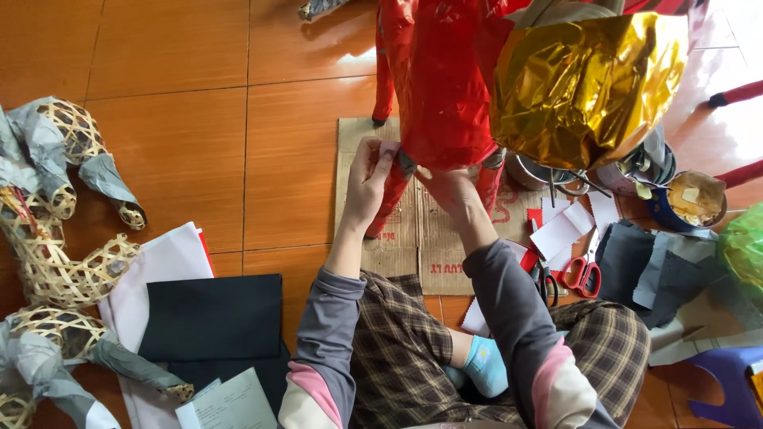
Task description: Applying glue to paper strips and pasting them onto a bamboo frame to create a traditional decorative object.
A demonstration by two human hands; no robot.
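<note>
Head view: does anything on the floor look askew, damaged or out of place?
Nothing stands out. Both hands, left hand and right hand, work on the red foil figure over worn cardboard; red-handled scissors and paper scraps lie loose alongside.

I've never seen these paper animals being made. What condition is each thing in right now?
red figure: standing, covered in red paper
left hand: pressing a small pale paper piece onto its leg
right hand: gripping the figure's underside
gold foil: crinkled, wrapped over the figure
bamboo frames: partly papered in grey, weave exposed
red scissors: lying on the floor
</note>
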